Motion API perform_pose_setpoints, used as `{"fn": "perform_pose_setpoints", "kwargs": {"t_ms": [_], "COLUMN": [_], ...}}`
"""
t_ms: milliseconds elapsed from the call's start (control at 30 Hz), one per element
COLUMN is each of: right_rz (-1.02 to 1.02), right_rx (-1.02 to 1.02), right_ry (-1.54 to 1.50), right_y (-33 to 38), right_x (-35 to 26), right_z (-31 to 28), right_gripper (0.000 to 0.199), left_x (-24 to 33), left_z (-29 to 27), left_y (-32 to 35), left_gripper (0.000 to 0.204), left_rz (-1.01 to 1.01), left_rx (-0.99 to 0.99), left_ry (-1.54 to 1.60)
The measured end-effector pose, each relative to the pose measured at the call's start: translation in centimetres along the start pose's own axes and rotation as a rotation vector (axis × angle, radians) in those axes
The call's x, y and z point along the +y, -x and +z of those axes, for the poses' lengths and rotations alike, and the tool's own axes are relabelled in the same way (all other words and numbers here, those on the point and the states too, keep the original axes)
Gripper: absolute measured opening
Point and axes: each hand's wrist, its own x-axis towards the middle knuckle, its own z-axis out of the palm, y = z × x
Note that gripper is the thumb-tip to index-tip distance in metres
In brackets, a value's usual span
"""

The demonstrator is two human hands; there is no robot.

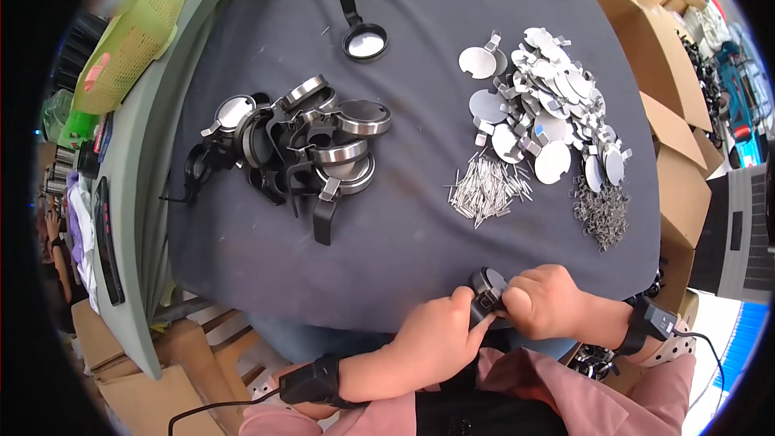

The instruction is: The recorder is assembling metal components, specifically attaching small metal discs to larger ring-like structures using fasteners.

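I see a small round black part [488, 284] at the near edge of the table [242, 258], right of centre, held between both hands just above the dark cloth. Left hand [440, 335] grips it from below-left, thumb pressed vs the part's side, fingers curled under. Right hand [542, 300] is closed in a loose fist on the part's right side, fingertips pinching it; exact contact pts hidden by knuckles.

Going out: bundle of thin metal pins [488, 188] lies further in, w/ a small heap of dark clips [601, 214] to its right near the right edge. Behind those, a spread of flat silver discs [542, 105]. Centre-left, a pile of black and steel ring assemblies [303, 145]. One lone black-handled ring [363, 39] sits toward the far edge. Green basket [133, 36] off the far left corner.

Both forearms come in from the lower edge, wrists w/ black straps.
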Motion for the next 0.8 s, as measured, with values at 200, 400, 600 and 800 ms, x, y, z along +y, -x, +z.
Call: {"fn": "perform_pose_setpoints", "kwargs": {"t_ms": [200,400,600,800], "right_rz": [-0.028,-0.035,0.067,0.095], "right_rx": [-0.010,0.002,-0.039,0.037], "right_ry": [0.005,0.013,0.062,0.089], "right_y": [-0.2,0.0,0.3,0.7], "right_x": [0.6,0.1,-1.9,-3.5], "right_z": [-0.4,-0.9,-0.4,-1.1], "right_gripper": [0.027,0.019,0.021,0.022], "left_x": [0.5,1.2,-0.7,-1.5], "left_z": [0.4,1.5,1.8,1.5], "left_y": [0.1,1.0,1.2,1.8], "left_gripper": [0.034,0.036,0.041,0.039], "left_rz": [-0.005,0.059,0.146,0.142], "left_rx": [0.018,0.173,0.270,0.300], "left_ry": [-0.028,-0.045,-0.135,-0.173]}}
